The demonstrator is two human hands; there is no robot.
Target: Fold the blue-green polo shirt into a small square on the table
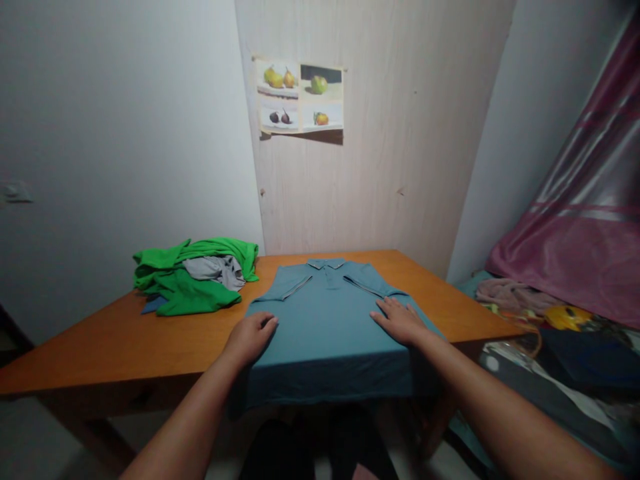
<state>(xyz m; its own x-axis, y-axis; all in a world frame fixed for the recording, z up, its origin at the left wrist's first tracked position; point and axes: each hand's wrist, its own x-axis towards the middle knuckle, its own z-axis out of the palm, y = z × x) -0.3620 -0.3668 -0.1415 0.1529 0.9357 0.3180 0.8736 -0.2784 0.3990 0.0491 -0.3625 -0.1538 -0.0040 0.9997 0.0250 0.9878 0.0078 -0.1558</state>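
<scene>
A teal polo shirt (327, 320) lies spread flat on the orange wooden table (125, 340), collar toward the wall, its hem hanging over the near edge. My left hand (250, 337) rests on the shirt's left edge with its fingers curled under. On the shirt's right side lies my right hand (397, 320), flat with the fingers stretched out.
A pile of green and grey clothes (197, 273) sits on the table at the back left. A fruit picture (300, 97) hangs on the wooden panel behind. To the right are a purple curtain (590, 220) and a cluttered bed (550, 340).
</scene>
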